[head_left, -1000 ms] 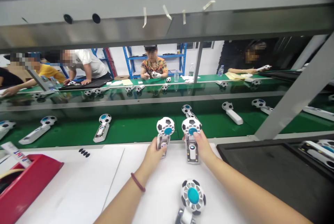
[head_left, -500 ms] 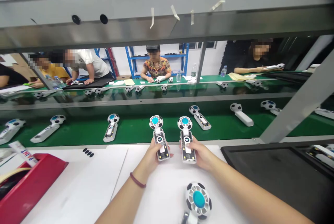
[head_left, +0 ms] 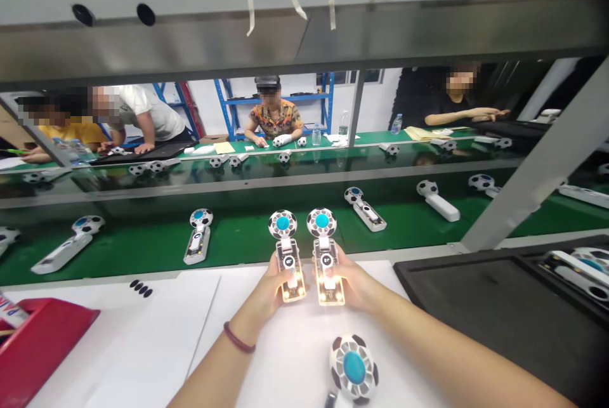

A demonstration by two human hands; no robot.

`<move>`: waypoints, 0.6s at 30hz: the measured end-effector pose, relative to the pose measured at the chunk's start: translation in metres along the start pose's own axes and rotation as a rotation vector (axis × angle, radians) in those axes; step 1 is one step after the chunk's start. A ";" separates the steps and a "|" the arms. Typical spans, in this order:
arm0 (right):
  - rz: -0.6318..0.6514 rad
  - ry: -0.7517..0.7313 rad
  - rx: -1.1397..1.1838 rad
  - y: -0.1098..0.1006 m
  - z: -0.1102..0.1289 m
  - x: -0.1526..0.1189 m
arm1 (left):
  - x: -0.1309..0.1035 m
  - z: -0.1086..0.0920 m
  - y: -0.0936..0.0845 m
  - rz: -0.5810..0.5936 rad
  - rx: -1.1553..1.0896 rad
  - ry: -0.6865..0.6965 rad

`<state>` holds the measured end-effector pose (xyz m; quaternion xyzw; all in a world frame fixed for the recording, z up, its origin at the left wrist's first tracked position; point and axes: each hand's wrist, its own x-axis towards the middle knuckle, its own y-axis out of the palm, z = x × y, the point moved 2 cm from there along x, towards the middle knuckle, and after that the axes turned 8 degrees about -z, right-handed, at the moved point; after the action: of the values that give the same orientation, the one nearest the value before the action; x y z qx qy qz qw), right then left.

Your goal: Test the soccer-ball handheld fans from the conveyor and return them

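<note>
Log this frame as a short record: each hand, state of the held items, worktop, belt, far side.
Left hand: grips left gadget, football-shaped head up
Right hand: grips right gadget, head up
Held items: side by side, apart; lights lit on both handles; display digits too small to read
Worktop: third gadget, partly out of frame; four black discs; black tray at right
Green belt: more gadgets
Far side: several people
</note>
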<state>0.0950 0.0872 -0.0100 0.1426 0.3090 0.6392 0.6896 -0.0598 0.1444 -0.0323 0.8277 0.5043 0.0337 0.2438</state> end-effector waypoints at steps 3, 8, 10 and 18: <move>-0.006 -0.001 0.010 -0.002 0.001 0.001 | 0.000 0.001 0.000 -0.014 0.010 0.001; 0.002 -0.025 0.008 -0.003 0.002 0.002 | 0.001 0.002 -0.002 -0.010 0.026 -0.006; -0.007 -0.033 0.002 -0.003 0.003 0.003 | 0.002 0.002 -0.002 -0.015 0.022 -0.008; -0.040 -0.071 -0.006 -0.004 0.007 0.003 | 0.000 0.000 0.004 -0.012 0.033 -0.007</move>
<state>0.1025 0.0904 -0.0083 0.1569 0.2852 0.6208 0.7132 -0.0566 0.1426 -0.0306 0.8287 0.5089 0.0211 0.2318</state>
